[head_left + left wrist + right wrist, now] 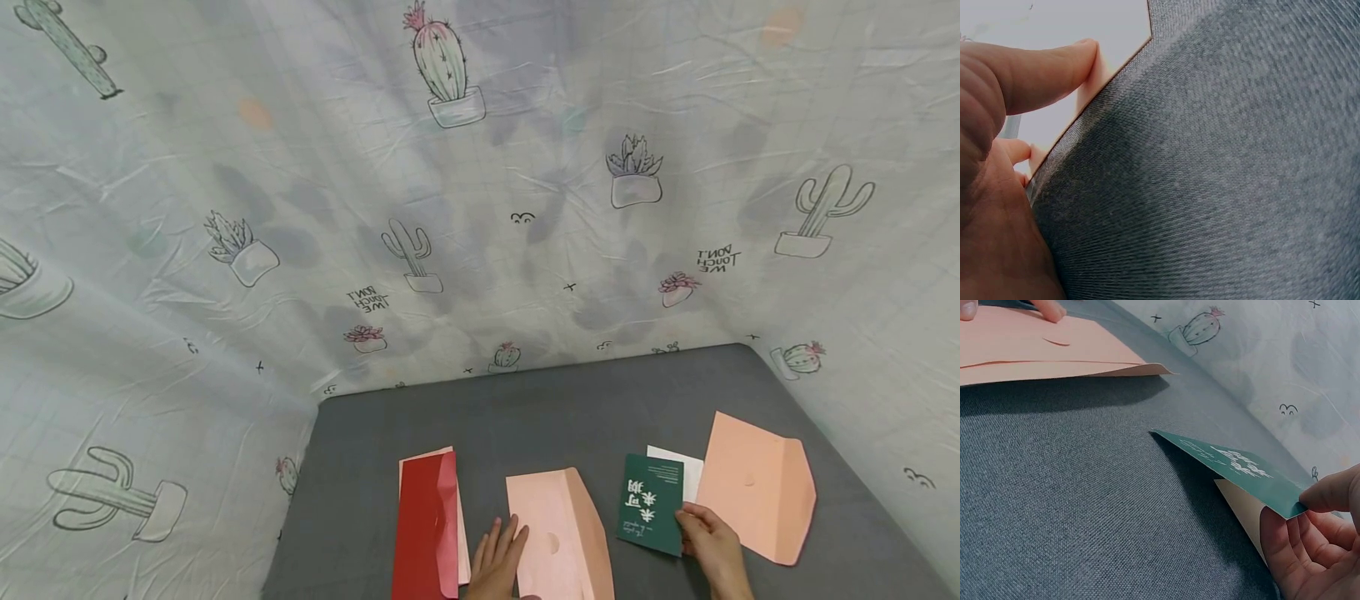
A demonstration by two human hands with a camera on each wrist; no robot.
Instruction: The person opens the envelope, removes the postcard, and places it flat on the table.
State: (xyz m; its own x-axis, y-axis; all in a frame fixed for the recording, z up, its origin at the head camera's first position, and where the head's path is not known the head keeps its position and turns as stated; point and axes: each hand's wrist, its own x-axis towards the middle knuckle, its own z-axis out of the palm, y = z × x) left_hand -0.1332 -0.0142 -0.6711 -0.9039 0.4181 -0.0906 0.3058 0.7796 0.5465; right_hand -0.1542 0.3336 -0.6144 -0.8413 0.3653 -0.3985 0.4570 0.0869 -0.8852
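Step in hand, as judged: the green card (pixel 649 507) is being handled up off the bench (pixel 517 421), while the pink envelope (pixel 546 510) is steadied. The card is found to the right of the pink envelope, near it but not touching. It is clamped at its near right corner by the right hand (pixel 711 540), thumb above and fingers beneath. By the left hand (pixel 497 568), fingers apart, the left edge of the pink envelope is pressed rather than gripped. The next move would seem to call for the corner pinch to be kept firm, the card to be held level and the envelope to be kept still. Card noted as flat-faced, deep green, marked with large white characters and finer lines; it is tilted, with a shadow cast below. A pale leaf is seen under it in the right wrist view; whether fold or separate sheet cannot be told. Beyond the card, farther right of the pink envelope, a white sheet (pixel 693 477) and a peach envelope (pixel 742 487) are noted.
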